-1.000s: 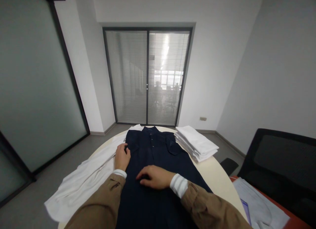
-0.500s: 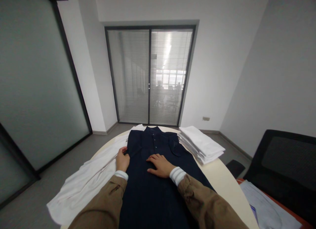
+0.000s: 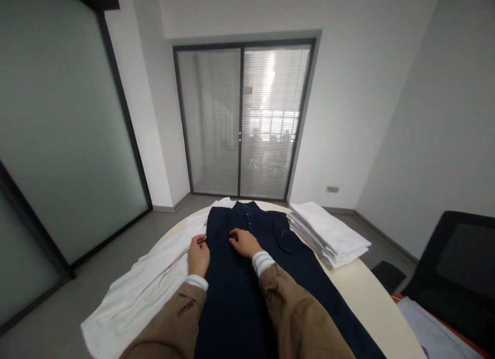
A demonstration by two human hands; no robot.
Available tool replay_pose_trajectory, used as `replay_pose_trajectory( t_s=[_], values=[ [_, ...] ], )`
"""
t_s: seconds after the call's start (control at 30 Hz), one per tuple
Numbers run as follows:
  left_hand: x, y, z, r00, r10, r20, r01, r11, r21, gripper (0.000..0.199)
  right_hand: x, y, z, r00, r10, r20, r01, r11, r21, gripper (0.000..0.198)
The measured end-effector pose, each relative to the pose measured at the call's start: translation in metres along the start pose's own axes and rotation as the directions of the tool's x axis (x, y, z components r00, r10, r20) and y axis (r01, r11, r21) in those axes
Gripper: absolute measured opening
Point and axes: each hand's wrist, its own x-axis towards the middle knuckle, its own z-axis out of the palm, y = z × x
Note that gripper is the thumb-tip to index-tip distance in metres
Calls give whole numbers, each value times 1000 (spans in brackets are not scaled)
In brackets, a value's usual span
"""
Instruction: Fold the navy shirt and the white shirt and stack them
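Observation:
A navy buttoned shirt (image 3: 232, 292) with a stand-up collar lies spread out in front of me, its collar pointing away. My left hand (image 3: 199, 256) is closed at the shirt's left edge, thumb and fingers pinching the dark cloth. Over the chest, left of the button row, my right hand (image 3: 245, 242) is closed with its fingertips gathered on the fabric. Beneath the navy shirt's left side, a white garment (image 3: 147, 281) stretches along the table and hangs toward the near left.
The round cream table (image 3: 371, 297) carries a stack of folded white cloth (image 3: 328, 232) at its far right. A black mesh chair (image 3: 456, 261) stands to the right, with white papers (image 3: 433, 328) near it. Glass doors (image 3: 240, 121) with blinds are beyond.
My right hand has moved left and away from me across the shirt, and its spread fingers have closed on the cloth. My left hand stays at the shirt's edge. The view has shifted slightly.

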Motion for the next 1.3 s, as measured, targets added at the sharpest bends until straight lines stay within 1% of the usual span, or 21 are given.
replay_pose_trajectory(
  t_s=[0.13,0.2,0.23,0.33,0.4,0.5,0.57,0.63,0.7,0.8,0.9,0.97,1.07,1.13,1.2,1.3],
  values=[
    [1,3,0,1000,1,-15,-1,1000,1,17,13,-9,18,985,150,-81,-149,989,28,39],
    [2,3,1,1000,3,-18,-3,1000,8,15,14,-11,27,974,189,-122,-183,982,54,39],
    [2,3,1,1000,6,-18,-5,1000,16,15,14,-10,32,970,196,-143,-188,980,73,36],
    [2,3,1,1000,18,-12,-17,998,52,16,15,-3,42,964,188,-189,-155,972,177,22],
    [2,3,0,1000,28,-1,-28,996,80,17,19,5,47,954,198,-224,-118,938,327,19],
    [0,4,0,998,54,30,-57,992,112,20,26,16,52,925,242,-293,-29,814,581,28],
    [-2,5,-1,996,73,53,-79,989,124,21,30,22,52,905,266,-332,15,760,650,35],
    [-3,6,-2,991,101,83,-113,983,148,23,32,26,51,889,273,-367,36,759,651,37],
    [-5,8,-4,982,145,118,-168,963,210,25,32,29,50,884,269,-383,53,756,652,37],
    [-8,12,-8,966,198,169,-247,902,354,27,30,30,49,898,242,-367,59,761,647,37],
    [-12,17,-12,974,149,173,-216,846,488,27,26,28,48,915,199,-350,59,793,606,34],
    [-14,20,-14,980,111,165,-184,821,541,26,24,25,47,931,150,-334,80,805,587,30],
    [-14,19,-14,979,110,173,-187,828,529,25,19,18,45,956,10,-293,163,811,561,29],
    [-12,17,-13,978,111,178,-186,851,491,26,17,15,45,962,-53,-266,199,803,561,32],
    [-10,14,-11,979,97,177,-170,872,460,27,17,13,45,970,-30,-240,170,790,588,36],
    [-9,10,-8,979,88,182,-160,887,432,26,17,15,47,974,61,-217,80,805,587,42]
  ],
)
